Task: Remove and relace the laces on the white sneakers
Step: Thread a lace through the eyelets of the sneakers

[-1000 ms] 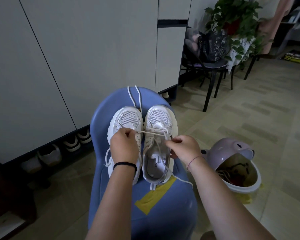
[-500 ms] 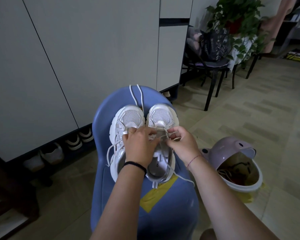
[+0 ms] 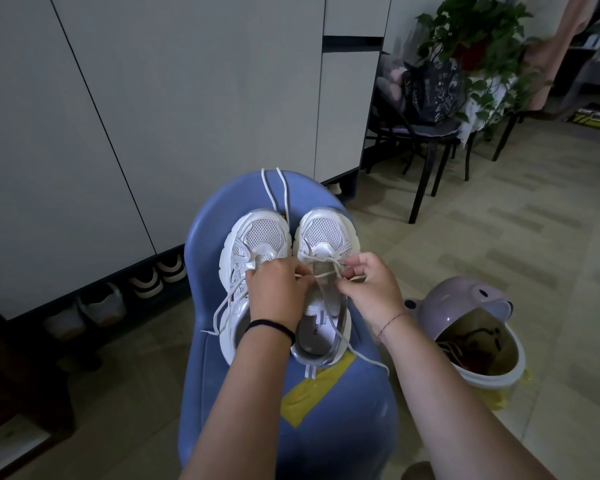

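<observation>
Two white sneakers stand side by side on a blue chair (image 3: pixel 222 209), toes away from me. The left sneaker (image 3: pixel 257 237) has loose lace ends hanging off its left side. On the right sneaker (image 3: pixel 326 230) a white lace (image 3: pixel 321 268) is threaded through the lowest eyelets near the toe. My left hand (image 3: pixel 278 289) pinches one end of that lace over the tongue. My right hand (image 3: pixel 368 285) pinches the other end at the shoe's right side. A second white lace (image 3: pixel 274 188) lies over the chair's back edge.
A lilac bin (image 3: pixel 465 327) with an open swing lid stands on the floor to the right. White cabinets (image 3: pixel 153 98) rise behind the chair, with shoes stored beneath. A black chair (image 3: pixel 426 133) with a bag and a potted plant (image 3: pixel 471 29) stand at the back right.
My left hand has moved right, from over the left sneaker to the right sneaker's tongue. Both hands are now close together, and the lace that was stretched between them is now slack.
</observation>
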### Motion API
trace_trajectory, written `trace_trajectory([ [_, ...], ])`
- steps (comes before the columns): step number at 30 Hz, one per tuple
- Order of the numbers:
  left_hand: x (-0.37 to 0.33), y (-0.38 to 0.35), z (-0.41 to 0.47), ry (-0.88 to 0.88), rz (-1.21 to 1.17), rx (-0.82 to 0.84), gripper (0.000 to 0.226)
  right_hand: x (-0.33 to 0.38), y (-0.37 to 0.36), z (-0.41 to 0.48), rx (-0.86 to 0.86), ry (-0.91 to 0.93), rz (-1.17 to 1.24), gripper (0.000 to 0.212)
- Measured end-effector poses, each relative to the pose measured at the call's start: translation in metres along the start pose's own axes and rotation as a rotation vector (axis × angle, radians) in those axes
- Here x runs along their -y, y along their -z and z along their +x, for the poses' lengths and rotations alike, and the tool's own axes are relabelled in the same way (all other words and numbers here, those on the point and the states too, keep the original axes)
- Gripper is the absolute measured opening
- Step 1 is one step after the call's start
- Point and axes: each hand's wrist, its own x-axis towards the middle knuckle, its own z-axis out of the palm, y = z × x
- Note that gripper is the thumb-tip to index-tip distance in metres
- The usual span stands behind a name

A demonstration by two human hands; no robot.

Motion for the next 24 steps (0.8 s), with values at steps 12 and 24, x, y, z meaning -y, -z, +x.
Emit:
trace_trajectory([
  [12,0.005,0.016,-0.003,0.167,-0.117,-0.075,0.011,-0.006,0.005,0.004,-0.087,-0.069,0.080,0.025],
  [24,0.010,0.032,-0.007,0.122,-0.010,0.078,0.015,0.002,0.002,-0.001,0.044,-0.067,-0.029,0.025],
])
